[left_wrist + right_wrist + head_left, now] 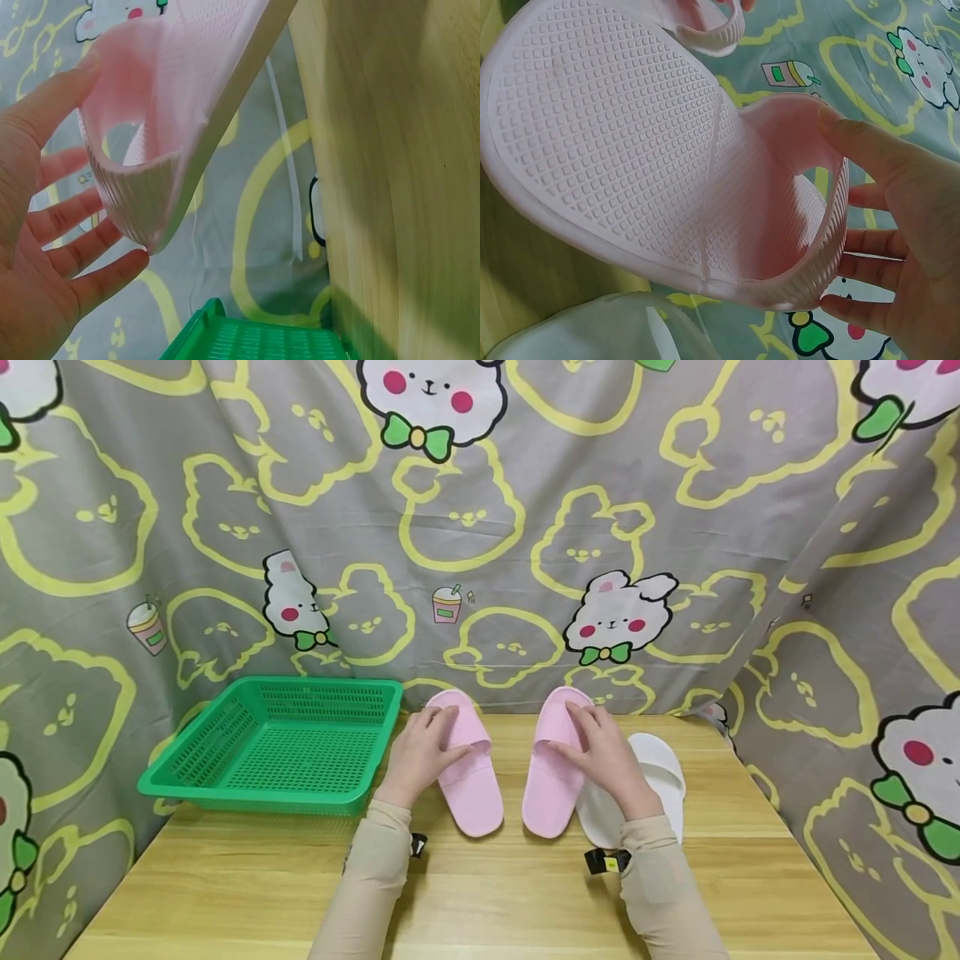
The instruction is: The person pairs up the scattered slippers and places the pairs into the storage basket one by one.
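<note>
A pair of pink slippers stands side by side at the middle of the table, toes away from me. My left hand [422, 752] grips the left pink slipper [474, 793] by its strap, thumb at the opening's edge and fingers along the front. The strap [139, 195] is ribbed, and the toe is tilted up off the wood in the left wrist view. My right hand [606, 756] holds the right pink slipper [551, 797] the same way. Its dimpled footbed [607, 127] faces the right wrist camera.
White slippers [666, 760] lie to the right, partly hidden under my right hand and wrist. At the left of the table stands a green plastic basket [262, 797] with slotted walls. A grey patterned curtain [495, 577] hangs behind the wooden table [487, 893].
</note>
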A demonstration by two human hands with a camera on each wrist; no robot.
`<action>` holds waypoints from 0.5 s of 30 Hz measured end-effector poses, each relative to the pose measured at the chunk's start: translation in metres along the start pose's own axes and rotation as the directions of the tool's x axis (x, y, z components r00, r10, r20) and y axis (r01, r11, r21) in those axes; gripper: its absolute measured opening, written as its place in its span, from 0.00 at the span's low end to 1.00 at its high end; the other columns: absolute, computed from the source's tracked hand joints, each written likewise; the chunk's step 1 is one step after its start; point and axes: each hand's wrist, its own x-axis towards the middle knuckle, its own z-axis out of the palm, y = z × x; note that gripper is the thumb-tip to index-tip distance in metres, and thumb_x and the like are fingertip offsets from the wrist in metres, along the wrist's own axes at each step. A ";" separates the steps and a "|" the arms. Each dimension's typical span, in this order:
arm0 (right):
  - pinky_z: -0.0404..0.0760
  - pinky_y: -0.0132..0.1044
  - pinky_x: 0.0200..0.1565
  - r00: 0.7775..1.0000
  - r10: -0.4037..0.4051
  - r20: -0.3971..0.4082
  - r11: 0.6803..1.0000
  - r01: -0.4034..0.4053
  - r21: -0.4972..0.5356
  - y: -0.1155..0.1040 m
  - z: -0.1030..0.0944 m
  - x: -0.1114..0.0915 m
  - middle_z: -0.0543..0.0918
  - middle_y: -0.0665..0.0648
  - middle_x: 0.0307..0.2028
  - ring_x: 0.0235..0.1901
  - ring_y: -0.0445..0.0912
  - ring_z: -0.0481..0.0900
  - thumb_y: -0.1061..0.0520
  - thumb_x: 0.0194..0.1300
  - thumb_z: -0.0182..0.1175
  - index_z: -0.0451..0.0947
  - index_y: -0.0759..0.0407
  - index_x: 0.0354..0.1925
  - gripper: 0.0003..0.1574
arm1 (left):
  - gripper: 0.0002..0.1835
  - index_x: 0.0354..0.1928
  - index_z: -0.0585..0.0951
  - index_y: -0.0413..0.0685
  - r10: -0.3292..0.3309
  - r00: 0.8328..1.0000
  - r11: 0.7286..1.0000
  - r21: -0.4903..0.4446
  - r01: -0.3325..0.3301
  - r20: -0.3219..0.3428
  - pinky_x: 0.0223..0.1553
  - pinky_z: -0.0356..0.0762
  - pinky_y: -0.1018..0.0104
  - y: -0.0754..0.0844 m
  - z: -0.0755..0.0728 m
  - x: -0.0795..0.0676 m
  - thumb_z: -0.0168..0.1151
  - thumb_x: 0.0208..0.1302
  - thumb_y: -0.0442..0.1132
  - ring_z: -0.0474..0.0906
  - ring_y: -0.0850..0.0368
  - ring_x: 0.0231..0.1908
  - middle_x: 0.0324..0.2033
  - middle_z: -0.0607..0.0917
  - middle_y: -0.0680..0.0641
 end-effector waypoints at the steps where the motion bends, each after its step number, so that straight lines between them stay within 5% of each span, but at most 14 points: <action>1: 0.75 0.57 0.56 1.000 0.005 0.002 1.000 -0.005 0.001 0.000 -0.001 0.000 0.72 0.63 0.55 0.54 0.58 0.72 0.38 0.56 0.68 0.65 0.54 0.69 0.48 | 0.37 0.60 0.77 0.52 -0.005 1.000 1.000 0.003 0.005 -0.001 0.43 0.82 0.53 0.000 0.000 0.000 0.74 0.48 0.59 0.77 0.47 0.48 0.48 0.82 0.47; 15: 0.75 0.57 0.55 0.998 0.037 -0.048 0.999 -0.037 0.003 0.007 -0.008 0.000 0.72 0.64 0.54 0.51 0.58 0.72 0.38 0.56 0.69 0.65 0.56 0.69 0.49 | 0.38 0.60 0.77 0.51 -0.036 0.999 0.999 -0.001 0.036 -0.033 0.40 0.82 0.52 0.001 -0.004 0.000 0.73 0.48 0.60 0.78 0.43 0.47 0.47 0.81 0.44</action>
